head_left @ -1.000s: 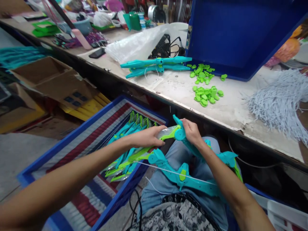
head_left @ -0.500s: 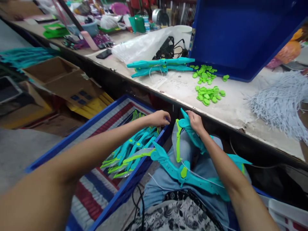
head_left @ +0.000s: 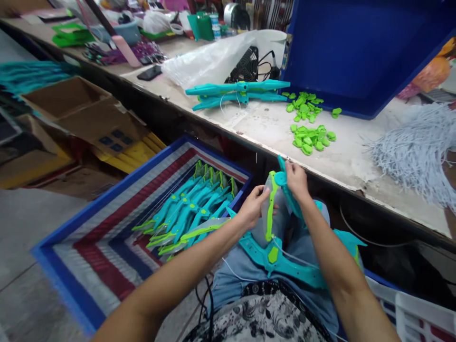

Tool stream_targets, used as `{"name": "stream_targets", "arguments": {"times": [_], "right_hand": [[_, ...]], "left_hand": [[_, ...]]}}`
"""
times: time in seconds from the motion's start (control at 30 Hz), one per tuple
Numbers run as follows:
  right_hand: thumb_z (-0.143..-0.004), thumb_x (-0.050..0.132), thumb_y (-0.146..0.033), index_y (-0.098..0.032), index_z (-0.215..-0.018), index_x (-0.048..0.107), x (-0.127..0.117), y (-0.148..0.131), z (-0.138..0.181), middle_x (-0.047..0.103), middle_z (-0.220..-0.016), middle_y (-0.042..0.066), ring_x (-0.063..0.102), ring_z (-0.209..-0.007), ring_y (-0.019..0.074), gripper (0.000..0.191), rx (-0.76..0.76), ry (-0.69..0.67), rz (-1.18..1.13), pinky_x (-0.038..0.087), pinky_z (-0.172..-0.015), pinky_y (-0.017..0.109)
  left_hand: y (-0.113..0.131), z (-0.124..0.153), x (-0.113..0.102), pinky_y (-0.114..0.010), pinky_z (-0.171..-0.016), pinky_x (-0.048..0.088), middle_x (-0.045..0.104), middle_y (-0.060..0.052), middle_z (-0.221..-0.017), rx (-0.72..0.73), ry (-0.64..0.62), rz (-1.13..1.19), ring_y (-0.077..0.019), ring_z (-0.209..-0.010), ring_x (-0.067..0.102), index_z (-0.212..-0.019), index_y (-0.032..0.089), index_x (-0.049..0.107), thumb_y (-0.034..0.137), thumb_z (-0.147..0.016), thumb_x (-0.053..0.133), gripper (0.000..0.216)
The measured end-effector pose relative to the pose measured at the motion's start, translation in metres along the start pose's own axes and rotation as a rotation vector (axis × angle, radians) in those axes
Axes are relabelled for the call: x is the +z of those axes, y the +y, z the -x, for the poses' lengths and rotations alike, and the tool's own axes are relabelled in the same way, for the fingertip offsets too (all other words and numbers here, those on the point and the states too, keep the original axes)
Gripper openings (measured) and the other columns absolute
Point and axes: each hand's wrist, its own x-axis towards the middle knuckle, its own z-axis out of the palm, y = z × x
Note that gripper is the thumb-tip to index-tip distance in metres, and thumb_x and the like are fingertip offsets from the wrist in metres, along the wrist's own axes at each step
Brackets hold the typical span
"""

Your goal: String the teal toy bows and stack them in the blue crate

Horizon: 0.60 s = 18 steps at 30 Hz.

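My left hand [head_left: 253, 205] pinches the edge of a clear sheet attached to a lime-green arm [head_left: 270, 209]. That arm is joined to the end of a teal plastic piece [head_left: 290, 202], which my right hand [head_left: 296, 179] grips near its pointed upper tip. Across my lap lies a bow-shaped teal plastic part [head_left: 295, 267] with a green centre cap [head_left: 273, 255] and a white cord. Part of it is hidden by my forearms. Another green arm with a clear sheet [head_left: 204, 230] sticks out to the left, over the crate's edge.
To the left, a blue crate [head_left: 107, 197] lined with striped cloth holds several similar teal parts [head_left: 192, 204]. On the bench are loose green caps [head_left: 309, 137], two teal parts [head_left: 238, 90], a black fan [head_left: 245, 64], a large blue bin [head_left: 356, 52] and pale strings [head_left: 416, 142].
My left hand has moved from above the crate's edge rightward and down onto the clear sheet by the green arm. My right hand, still on the teal piece, has shifted slightly right.
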Motion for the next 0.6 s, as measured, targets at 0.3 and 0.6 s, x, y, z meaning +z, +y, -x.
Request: {"name": "stream_targets", "arguments": {"times": [0.3,0.6], "right_hand": [[-0.09,0.038,-0.051,-0.02,-0.071,0.054,-0.035,-0.007,0.037,0.052,-0.065,-0.001,0.049,-0.063,0.0137,0.039,-0.33,-0.051,-0.228,0.038,-0.063,0.025],[-0.09,0.027,-0.058,-0.023,-0.061,0.042,-0.016,-0.01,0.063,0.043,-0.053,-0.002,0.043,-0.053,0.0138,0.048,-0.13,-0.045,-0.117,0.028,-0.053,0.025]], "left_hand": [[0.073,0.026,-0.039,-0.019,-0.033,0.025,0.042,0.007,-0.041,-0.111,-0.315,-0.78,-0.0086,-0.032,0.034,-0.077,0.021,0.049,0.067,-0.078,0.051,0.047],[0.102,0.025,-0.051,-0.022,-0.035,0.026,0.044,0.003,-0.041,-0.162,-0.359,-1.089,-0.0103,-0.033,0.036,-0.061,0.022,0.044,0.071,-0.073,0.052,0.052]]}}
